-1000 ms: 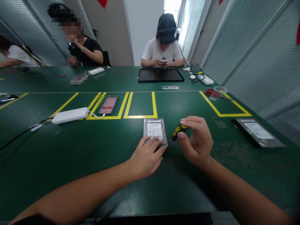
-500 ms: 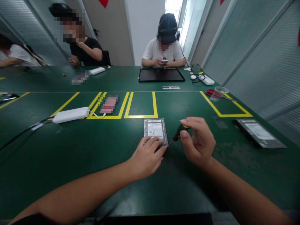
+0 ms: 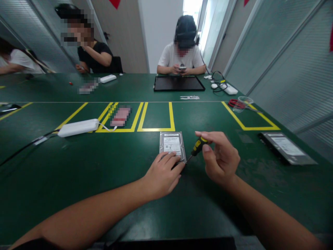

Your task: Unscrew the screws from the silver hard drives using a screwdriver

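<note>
A silver hard drive (image 3: 171,140) with a white label lies label-up on the green table. My left hand (image 3: 163,173) rests over its near end, fingers bent across the edge, holding it down and hiding that part. In the fingers of my right hand (image 3: 221,156) is a black and yellow screwdriver (image 3: 199,146), its handle slanting up to the right. The thin shaft meets the drive's near right corner, beside my left index finger. What exactly the tip touches is too small to tell.
A second drive-like unit (image 3: 288,147) lies at the right. Red-handled pliers (image 3: 236,103) and a clear cup (image 3: 245,100) are beyond it. A white power bank (image 3: 78,127) is cabled to a phone (image 3: 121,116) at left. Across the table, people sit behind a black screen panel (image 3: 179,83).
My right fingers have shifted on the screwdriver handle, which now shows more yellow, as if turned. The tip stays at the drive's corner. My left hand and the drive have not moved.
</note>
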A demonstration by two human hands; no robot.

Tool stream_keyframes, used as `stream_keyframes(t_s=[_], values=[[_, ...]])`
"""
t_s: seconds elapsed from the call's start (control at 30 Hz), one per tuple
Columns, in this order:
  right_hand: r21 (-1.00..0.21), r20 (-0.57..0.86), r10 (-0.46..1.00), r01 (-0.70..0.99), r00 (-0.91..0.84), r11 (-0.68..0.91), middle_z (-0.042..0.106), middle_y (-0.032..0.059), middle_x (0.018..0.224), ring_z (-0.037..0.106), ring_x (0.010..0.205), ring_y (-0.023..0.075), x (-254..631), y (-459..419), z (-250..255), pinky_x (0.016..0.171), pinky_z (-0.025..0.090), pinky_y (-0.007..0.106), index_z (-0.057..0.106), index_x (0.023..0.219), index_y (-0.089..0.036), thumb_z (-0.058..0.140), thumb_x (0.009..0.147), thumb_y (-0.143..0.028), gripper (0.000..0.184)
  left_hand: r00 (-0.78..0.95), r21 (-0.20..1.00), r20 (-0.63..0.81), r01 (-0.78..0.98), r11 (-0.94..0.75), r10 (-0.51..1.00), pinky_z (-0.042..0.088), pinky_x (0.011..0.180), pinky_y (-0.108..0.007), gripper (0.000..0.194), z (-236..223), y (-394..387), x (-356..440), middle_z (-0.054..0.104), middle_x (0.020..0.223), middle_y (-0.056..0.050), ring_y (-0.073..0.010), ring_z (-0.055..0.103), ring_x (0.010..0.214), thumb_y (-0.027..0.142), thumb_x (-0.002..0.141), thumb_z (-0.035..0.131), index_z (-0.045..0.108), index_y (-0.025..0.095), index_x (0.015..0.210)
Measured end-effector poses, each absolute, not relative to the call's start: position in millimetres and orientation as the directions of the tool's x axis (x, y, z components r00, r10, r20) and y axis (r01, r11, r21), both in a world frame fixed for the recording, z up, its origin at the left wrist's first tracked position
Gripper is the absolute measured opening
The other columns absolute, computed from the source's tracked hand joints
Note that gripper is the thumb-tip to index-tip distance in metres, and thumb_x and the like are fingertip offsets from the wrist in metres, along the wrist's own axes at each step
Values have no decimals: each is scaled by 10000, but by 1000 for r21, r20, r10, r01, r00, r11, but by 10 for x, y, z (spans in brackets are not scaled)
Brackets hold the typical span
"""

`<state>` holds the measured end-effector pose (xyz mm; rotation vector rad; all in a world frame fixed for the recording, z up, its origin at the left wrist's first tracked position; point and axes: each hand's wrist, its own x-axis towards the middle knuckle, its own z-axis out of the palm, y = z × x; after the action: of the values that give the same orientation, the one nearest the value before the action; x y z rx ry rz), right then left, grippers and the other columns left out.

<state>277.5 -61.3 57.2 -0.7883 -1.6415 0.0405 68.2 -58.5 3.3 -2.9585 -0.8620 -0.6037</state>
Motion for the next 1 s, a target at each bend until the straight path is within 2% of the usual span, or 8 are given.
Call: stream_keyframes(t_s=[0.1, 0.23, 0.3, 0.4, 0.6, 0.8, 0.9, 1.0], values=[[-457, 850, 526, 470, -18, 755, 682, 81, 1146, 634, 1024, 231, 2779, -625, 573, 829, 526, 445, 631, 1218, -233, 561, 839, -76, 416, 777, 99, 370, 512, -853, 509, 402, 1074, -516, 398, 44, -581, 688, 614, 1282, -128, -328, 519, 1270, 254, 895, 584, 579, 157, 1281], [-404, 879, 476, 552, 14, 729, 606, 49, 966, 572, 866, 178, 2786, -601, 567, 688, 487, 341, 660, 1139, -227, 705, 774, -122, 383, 778, 82, 388, 505, -859, 494, 446, 1039, -508, 400, 53, -581, 695, 615, 1268, -142, -334, 529, 1254, 251, 893, 586, 579, 144, 1278], [-393, 886, 463, 567, 23, 723, 576, 30, 910, 543, 809, 159, 2785, -586, 561, 661, 468, 323, 660, 1115, -229, 745, 744, -119, 396, 780, 76, 389, 504, -861, 490, 454, 1032, -509, 401, 51, -580, 695, 614, 1268, -146, -336, 531, 1252, 249, 897, 578, 575, 142, 1283], [-403, 883, 468, 548, 23, 733, 607, 38, 925, 570, 828, 172, 2779, -584, 559, 671, 470, 335, 656, 1116, -227, 708, 763, -105, 377, 781, 73, 383, 506, -859, 493, 458, 1033, -510, 401, 50, -579, 694, 608, 1280, -149, -339, 527, 1258, 244, 898, 571, 575, 140, 1285], [-448, 855, 519, 498, -6, 742, 682, 70, 1053, 626, 971, 222, 2784, -620, 570, 821, 510, 435, 644, 1176, -228, 561, 844, -117, 360, 785, 66, 384, 501, -863, 485, 473, 1016, -510, 400, 62, -579, 696, 601, 1294, -154, -350, 531, 1251, 242, 893, 576, 577, 131, 1278], [-379, 892, 452, 543, -1, 749, 599, 41, 947, 566, 863, 177, 2784, -583, 557, 695, 483, 341, 647, 1135, -237, 732, 755, -133, 404, 786, 69, 372, 507, -859, 493, 472, 1013, -515, 414, 62, -583, 697, 608, 1284, -157, -345, 531, 1255, 244, 895, 581, 565, 134, 1294], [-386, 886, 463, 541, -6, 747, 623, 44, 955, 586, 871, 179, 2789, -586, 560, 719, 496, 354, 646, 1140, -231, 696, 771, -104, 393, 786, 63, 381, 503, -862, 487, 474, 1010, -513, 410, 64, -585, 696, 610, 1275, -158, -345, 536, 1245, 236, 889, 582, 568, 131, 1285], [-398, 868, 494, 535, -44, 746, 672, 67, 1023, 622, 940, 209, 2794, -608, 577, 791, 518, 414, 638, 1188, -226, 605, 819, -99, 392, 786, 62, 385, 501, -863, 484, 472, 1016, -510, 403, 67, -583, 698, 607, 1277, -153, -347, 536, 1243, 241, 891, 580, 572, 130, 1278]])
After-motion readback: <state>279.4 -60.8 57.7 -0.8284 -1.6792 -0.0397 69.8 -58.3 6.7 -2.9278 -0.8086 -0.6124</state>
